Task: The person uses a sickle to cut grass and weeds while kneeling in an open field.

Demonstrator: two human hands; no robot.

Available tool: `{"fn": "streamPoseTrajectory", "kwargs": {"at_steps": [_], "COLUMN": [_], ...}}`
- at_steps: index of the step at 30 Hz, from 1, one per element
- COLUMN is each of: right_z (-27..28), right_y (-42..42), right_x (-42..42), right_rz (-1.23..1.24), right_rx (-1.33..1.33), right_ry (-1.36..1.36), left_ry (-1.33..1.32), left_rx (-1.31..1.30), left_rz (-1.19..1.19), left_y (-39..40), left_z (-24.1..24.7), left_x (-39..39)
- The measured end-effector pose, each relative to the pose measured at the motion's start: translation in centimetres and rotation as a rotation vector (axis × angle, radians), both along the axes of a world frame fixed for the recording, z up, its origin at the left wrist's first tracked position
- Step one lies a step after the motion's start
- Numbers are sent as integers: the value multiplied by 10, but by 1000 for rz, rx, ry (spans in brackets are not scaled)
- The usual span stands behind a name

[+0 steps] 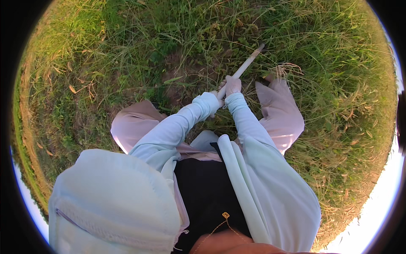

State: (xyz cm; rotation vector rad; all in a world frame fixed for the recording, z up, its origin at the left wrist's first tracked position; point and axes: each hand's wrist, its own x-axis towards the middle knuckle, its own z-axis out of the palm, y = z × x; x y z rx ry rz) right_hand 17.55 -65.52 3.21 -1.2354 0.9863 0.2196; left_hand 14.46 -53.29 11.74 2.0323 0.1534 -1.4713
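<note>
A pale, smooth pole-like handle [243,68] slants up and to the right from between my knees, its far end darker and resting against or just above the grass. My right hand [233,85], in a light glove, is closed around its middle. My left hand [219,101] lies lower on the same handle, near its close end, and is mostly hidden by the sleeve cuff. Whether a blade or head is fitted at the far end cannot be told.
Tall green grass [330,70] and low weeds [152,60] surround me. A patch of bare brown soil [173,68] lies before me. My bent knees in pinkish trousers [279,111] flank both arms. Dry stalks [287,68] stand by one foot.
</note>
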Motion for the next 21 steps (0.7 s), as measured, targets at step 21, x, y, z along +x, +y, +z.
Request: {"fn": "streamPoseTrajectory", "kwargs": {"at_steps": [21], "right_z": [135], "right_y": [34], "right_x": [-119], "right_rz": [65], "right_rx": [113], "right_ry": [-82], "left_ry": [28], "left_rx": [-306], "left_rz": [247], "left_y": [35], "left_z": [111], "left_x": [-124]}}
